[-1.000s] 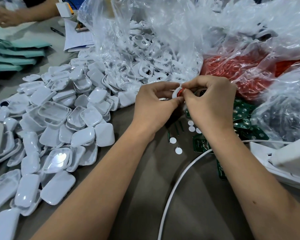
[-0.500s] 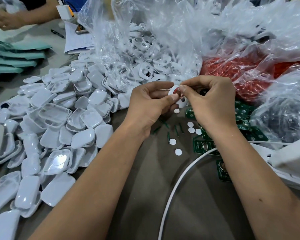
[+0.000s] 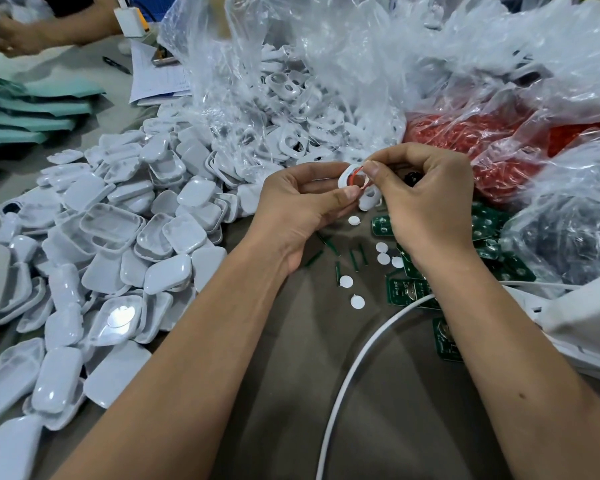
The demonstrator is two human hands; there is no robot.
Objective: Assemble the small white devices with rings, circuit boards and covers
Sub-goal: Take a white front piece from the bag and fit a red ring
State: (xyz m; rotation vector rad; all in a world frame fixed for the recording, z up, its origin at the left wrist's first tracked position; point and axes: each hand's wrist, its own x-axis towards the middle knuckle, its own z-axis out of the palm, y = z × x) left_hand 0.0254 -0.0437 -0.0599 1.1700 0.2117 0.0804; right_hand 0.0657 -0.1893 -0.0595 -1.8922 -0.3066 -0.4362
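Observation:
My left hand grips a small white device frame between thumb and fingers, above the table's middle. A red ring sits in the frame's upper opening, and my right hand pinches it there with thumb and forefinger. Green circuit boards lie scattered under and right of my right wrist. White covers are heaped across the left half of the table. Small white discs and thin green strips lie below my hands.
A clear bag of white frames stands behind my hands, with a bag of red rings to its right and a bag of dark parts at far right. A white cable curves across the front. Another person's arm works at the far left.
Both hands have shifted slightly up and left with the frame. The red ring now shows more fully seated in the frame's opening.

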